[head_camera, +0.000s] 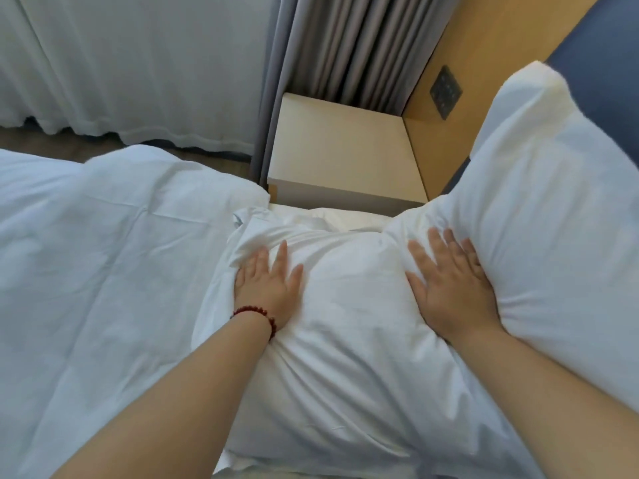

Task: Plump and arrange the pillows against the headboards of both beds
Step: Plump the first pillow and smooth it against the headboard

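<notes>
Pillow [349, 326] | beneath left hand [266, 288], right hand [449, 292] | pressing (grip spread flat, both)

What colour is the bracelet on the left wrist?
Dark red beads; the bracelet shows clearly in the head view, just behind the left hand.
</notes>
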### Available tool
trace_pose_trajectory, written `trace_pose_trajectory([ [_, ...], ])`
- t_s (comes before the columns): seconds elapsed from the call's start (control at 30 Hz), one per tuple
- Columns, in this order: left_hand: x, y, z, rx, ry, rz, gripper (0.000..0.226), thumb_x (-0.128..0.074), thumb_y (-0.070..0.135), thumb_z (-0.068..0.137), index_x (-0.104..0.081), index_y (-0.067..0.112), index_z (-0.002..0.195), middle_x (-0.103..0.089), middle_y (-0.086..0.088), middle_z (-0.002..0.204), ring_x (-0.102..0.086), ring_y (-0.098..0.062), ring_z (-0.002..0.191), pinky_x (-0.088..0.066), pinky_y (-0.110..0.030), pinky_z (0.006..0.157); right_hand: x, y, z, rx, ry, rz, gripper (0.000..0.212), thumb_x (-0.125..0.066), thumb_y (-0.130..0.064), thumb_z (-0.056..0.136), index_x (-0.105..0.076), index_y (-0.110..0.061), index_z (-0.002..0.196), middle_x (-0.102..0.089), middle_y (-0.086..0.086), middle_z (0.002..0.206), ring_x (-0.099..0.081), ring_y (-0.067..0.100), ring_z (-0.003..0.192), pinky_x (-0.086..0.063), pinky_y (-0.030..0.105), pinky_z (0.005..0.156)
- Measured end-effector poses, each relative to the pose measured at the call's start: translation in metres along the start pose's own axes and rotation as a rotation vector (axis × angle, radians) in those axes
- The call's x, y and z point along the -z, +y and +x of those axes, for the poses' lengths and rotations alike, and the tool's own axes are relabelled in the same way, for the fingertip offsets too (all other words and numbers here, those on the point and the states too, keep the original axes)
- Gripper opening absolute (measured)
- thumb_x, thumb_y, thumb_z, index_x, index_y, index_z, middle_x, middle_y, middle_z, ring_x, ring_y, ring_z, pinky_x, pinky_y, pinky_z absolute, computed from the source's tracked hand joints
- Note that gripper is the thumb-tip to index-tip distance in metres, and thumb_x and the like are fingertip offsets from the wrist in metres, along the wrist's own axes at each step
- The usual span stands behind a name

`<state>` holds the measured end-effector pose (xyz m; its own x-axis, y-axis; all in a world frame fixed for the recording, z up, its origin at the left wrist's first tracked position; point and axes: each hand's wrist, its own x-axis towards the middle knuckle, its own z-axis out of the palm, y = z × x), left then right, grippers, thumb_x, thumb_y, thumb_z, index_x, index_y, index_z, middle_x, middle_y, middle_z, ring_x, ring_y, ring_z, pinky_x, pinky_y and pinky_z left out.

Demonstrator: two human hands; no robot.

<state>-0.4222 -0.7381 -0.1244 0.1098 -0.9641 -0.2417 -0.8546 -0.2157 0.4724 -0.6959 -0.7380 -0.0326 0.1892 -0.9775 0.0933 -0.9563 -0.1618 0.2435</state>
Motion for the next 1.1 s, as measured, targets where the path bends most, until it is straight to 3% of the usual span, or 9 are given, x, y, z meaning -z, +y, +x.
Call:
trace_pose_trajectory([
  [0.13, 0.006, -0.001, 0.024, -0.043, 0.109, 0.04, 0.068, -0.009, 0.063, 0.095, 0.0, 0.033, 0.155, -0.005, 0.0, 0.164, 0.003, -0.02, 0.15, 0.006, -0.041, 0.12, -0.017, -0.002, -0.007, -0.016, 0.037, 0.069, 0.056, -0.025, -0.042, 0.098, -0.045, -0.019, 0.145, -0.038, 0.013, 0.153, -0.031, 0.028, 0.143, 0.007, 0.028, 0.12],
  [0.3, -0.008, -0.008, 0.019, 0.204, 0.197, -0.091, 0.087, -0.018, 0.073, 0.09, -0.017, 0.015, 0.154, -0.022, -0.013, 0.159, -0.018, -0.029, 0.146, -0.012, -0.043, 0.118, -0.029, 0.001, -0.006, -0.03, 0.058, 0.124, 0.058, -0.018, -0.042, 0.1, -0.039, -0.022, 0.149, -0.033, 0.007, 0.157, -0.025, 0.022, 0.147, 0.01, 0.022, 0.118],
  [0.43, 0.003, -0.004, 0.013, 0.245, 0.245, -0.041, 0.075, -0.021, 0.07, 0.091, -0.048, 0.006, 0.119, -0.056, -0.017, 0.121, -0.051, -0.035, 0.113, -0.038, -0.045, 0.093, -0.031, 0.0, -0.005, -0.041, 0.086, 0.186, 0.06, -0.014, -0.043, 0.099, -0.04, -0.023, 0.148, -0.033, 0.004, 0.157, -0.024, 0.019, 0.147, 0.01, 0.019, 0.117],
  [0.53, 0.022, 0.006, 0.005, 0.148, 0.201, -0.137, 0.061, -0.029, 0.07, 0.091, -0.042, 0.011, 0.099, -0.059, -0.01, 0.096, -0.055, -0.031, 0.089, -0.042, -0.038, 0.072, -0.024, -0.002, -0.007, -0.051, 0.084, 0.248, 0.062, -0.012, -0.044, 0.098, -0.043, -0.022, 0.147, -0.034, 0.003, 0.156, -0.024, 0.018, 0.147, 0.01, 0.016, 0.115],
  [0.7, 0.072, 0.007, -0.003, 0.012, 0.37, -0.076, 0.059, -0.035, 0.069, 0.091, -0.043, 0.011, 0.095, -0.051, -0.002, 0.077, -0.049, -0.025, 0.07, -0.04, -0.035, 0.061, -0.014, -0.009, -0.009, -0.063, 0.085, 0.303, 0.062, -0.015, -0.046, 0.097, -0.043, -0.023, 0.147, -0.035, 0.004, 0.156, -0.025, 0.02, 0.147, 0.009, 0.017, 0.115],
  [0.8, 0.069, -0.005, -0.003, 0.067, 0.36, -0.016, 0.062, -0.033, 0.07, 0.09, -0.043, 0.01, 0.098, -0.06, -0.009, 0.088, -0.056, -0.029, 0.075, -0.043, -0.037, 0.064, -0.021, -0.016, -0.012, -0.078, 0.071, 0.325, 0.064, -0.014, -0.05, 0.096, -0.041, -0.023, 0.148, -0.032, 0.004, 0.157, -0.022, 0.02, 0.148, 0.006, 0.022, 0.117],
  [0.9, 0.054, -0.008, -0.004, 0.138, 0.33, 0.097, 0.073, -0.024, 0.071, 0.09, -0.042, 0.009, 0.123, -0.055, -0.014, 0.119, -0.054, -0.034, 0.104, -0.04, -0.045, 0.087, -0.028, -0.018, -0.011, -0.075, 0.037, 0.305, 0.068, -0.011, -0.054, 0.094, -0.038, -0.024, 0.149, -0.028, 0.004, 0.159, -0.018, 0.02, 0.149, 0.007, 0.024, 0.117],
  [1.0, 0.043, 0.02, -0.01, 0.031, 0.271, 0.125, 0.078, -0.016, 0.073, 0.09, -0.011, 0.028, 0.154, -0.012, -0.007, 0.161, -0.013, -0.03, 0.146, -0.011, -0.049, 0.115, -0.03, -0.017, -0.009, -0.077, 0.012, 0.288, 0.069, -0.01, -0.055, 0.094, -0.037, -0.024, 0.149, -0.028, 0.003, 0.159, -0.017, 0.019, 0.149, 0.008, 0.025, 0.117],
  [1.1, 0.022, 0.045, -0.013, -0.192, 0.147, 0.203, 0.075, -0.004, 0.075, 0.087, 0.005, 0.04, 0.153, 0.017, 0.004, 0.162, 0.021, -0.025, 0.147, 0.016, -0.052, 0.116, -0.026, -0.018, -0.008, -0.088, 0.013, 0.265, 0.07, -0.009, -0.056, 0.094, -0.038, -0.024, 0.149, -0.03, 0.004, 0.159, -0.02, 0.02, 0.149, 0.007, 0.025, 0.117],
])
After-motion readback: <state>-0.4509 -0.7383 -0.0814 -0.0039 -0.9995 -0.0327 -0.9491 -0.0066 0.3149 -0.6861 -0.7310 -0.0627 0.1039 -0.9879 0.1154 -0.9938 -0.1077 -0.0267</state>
